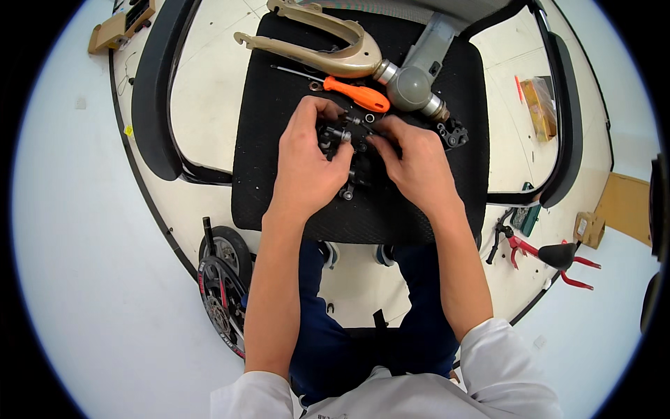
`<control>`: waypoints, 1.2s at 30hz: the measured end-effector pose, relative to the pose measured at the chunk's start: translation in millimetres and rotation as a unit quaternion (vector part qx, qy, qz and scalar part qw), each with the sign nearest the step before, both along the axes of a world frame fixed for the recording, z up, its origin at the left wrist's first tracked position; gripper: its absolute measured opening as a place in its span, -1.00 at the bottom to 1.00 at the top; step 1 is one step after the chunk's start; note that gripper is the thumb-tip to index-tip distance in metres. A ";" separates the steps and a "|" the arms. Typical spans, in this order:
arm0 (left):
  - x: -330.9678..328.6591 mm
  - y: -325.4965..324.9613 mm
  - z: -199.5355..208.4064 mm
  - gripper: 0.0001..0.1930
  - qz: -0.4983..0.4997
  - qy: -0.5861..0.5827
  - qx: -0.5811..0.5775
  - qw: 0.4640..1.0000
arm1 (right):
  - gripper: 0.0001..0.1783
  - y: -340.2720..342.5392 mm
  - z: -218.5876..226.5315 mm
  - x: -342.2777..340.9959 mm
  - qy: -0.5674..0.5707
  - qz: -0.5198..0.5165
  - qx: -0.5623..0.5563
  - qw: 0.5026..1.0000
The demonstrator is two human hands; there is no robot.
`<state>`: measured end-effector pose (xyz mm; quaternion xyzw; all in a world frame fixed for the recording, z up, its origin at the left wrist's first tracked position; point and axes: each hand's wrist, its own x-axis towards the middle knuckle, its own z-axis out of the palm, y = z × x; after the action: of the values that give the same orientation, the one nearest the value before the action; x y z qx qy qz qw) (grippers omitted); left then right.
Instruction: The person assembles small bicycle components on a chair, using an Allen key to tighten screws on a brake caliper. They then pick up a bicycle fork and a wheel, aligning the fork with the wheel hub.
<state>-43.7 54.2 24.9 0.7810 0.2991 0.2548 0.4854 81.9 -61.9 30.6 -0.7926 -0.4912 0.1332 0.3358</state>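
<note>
pale flooring (363, 279) spreads around a black chair seat (269, 188) in the head view, with a curved black armrest (155, 105) on the left and another armrest (567, 126) on the right. on the seat, between the two hands, sits a dark mechanical part (333, 134) with silver bolt ends. the left hand (312, 157) is curled around its left side, thumb and fingers close in on it — a narrow hold. the right hand (417, 159) is at its other side, thumb and forefinger drawn near each other; the fingertips are somewhat blurred, so i cannot tell whether they grip anything.

just beyond the hands lies a screwdriver (359, 93) with an orange handle, a small ring (370, 118) near its butt end. farther up is a tan fork (359, 56), its stem meeting a rounded grey joint (410, 87). a smaller black part (453, 135) lies right of the right hand.

down on the floor — wheels (227, 300) at the left, a red frame (527, 246) and a cardboard box (590, 229) at the right.
</note>
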 end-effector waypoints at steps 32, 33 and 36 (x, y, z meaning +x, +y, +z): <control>-14.9 4.5 11.7 -0.82 -0.115 -0.028 0.029 0.993 | -0.61 -4.4 10.1 23.2 0.640 0.115 -0.113 0.751; -15.2 4.8 11.0 -0.83 -0.110 -0.034 0.005 0.993 | -0.59 -3.9 15.2 21.5 0.638 0.104 -0.109 0.755; -14.1 3.7 7.7 -0.85 -0.082 -0.039 -0.091 0.992 | -0.58 -3.6 16.6 19.6 0.613 0.073 -0.065 0.784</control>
<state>-57.9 57.8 32.6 0.7450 0.2371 0.2165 0.5847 101.5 -65.5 47.2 -0.5255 -0.2278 0.6468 0.5036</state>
